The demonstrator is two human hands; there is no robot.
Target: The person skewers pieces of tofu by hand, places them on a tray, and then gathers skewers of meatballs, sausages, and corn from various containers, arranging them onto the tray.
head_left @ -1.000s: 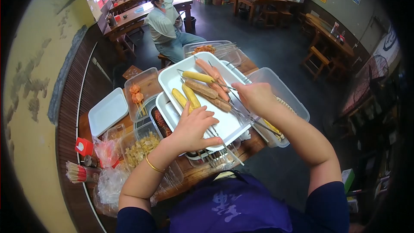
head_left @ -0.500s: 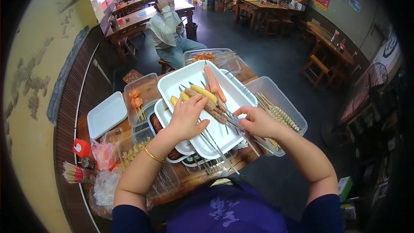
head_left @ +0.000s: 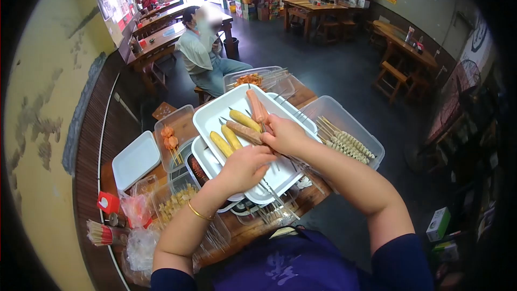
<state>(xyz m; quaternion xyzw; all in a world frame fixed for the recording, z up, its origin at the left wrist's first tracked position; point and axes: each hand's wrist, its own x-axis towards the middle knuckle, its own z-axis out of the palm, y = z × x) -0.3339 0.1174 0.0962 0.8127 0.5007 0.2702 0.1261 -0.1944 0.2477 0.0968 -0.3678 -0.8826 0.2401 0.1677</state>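
A white tray point(head_left: 207, 114) holds several skewers: yellow pieces point(head_left: 221, 143), a brownish sausage point(head_left: 243, 131) and pink sausages point(head_left: 257, 106). My left hand point(head_left: 246, 168) lies over the lower part of the skewers, fingers bent toward the right; what is under them is hidden. At the tray's right side, my right hand point(head_left: 285, 134) has its fingers closed at the lower end of the pink sausages, near the metal sticks. Both hands are close together, the right one slightly higher.
Beyond the tray is a tub of orange skewers point(head_left: 249, 80). A tub of spiral skewers point(head_left: 347, 143) stands right; an empty white tray point(head_left: 136, 160) and a tub of cubes point(head_left: 177, 202) stand left. A seated person point(head_left: 202, 54) is behind the table.
My right hand has moved left and up to the pink sausages. My left hand has shifted lower, uncovering more of the yellow pieces. The whole view has shifted slightly.
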